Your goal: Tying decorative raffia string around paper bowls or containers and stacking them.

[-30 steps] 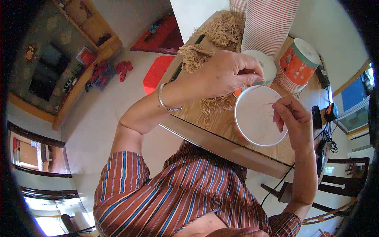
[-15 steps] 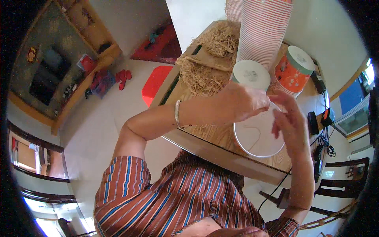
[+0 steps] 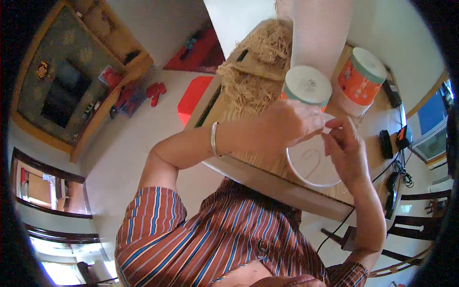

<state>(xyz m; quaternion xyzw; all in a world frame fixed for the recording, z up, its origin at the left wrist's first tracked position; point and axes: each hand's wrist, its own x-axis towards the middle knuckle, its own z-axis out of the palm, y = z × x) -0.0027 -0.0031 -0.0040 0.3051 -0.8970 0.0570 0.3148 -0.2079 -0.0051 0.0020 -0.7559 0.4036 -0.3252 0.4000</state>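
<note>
A white-lined paper tub (image 3: 299,167) stands open-topped on the table in front of me, with a thin loop of twine (image 3: 313,171) inside it. Curled over the tub's far left rim is my left hand (image 3: 294,123), its fingers closed on the edge. My right hand (image 3: 348,155) is at the far right rim, thumb and fingers pinched together close to the left fingertips. What the right fingers hold is too small to make out. Just beyond my left hand sits an upside-down tub (image 3: 308,85) with a green band.
Frayed bundles of tan twine (image 3: 253,86) lie on the wooden table (image 3: 267,165). A tall stack of tubs (image 3: 318,38) rises behind, beside an orange-and-green tub (image 3: 361,79). Black cables (image 3: 397,167) run along the right edge. A red stool (image 3: 195,95) stands at left.
My right hand's fingers have drawn together into a pinch at the rim, nearer the left hand; before, they were more spread. The view has shifted slightly.
</note>
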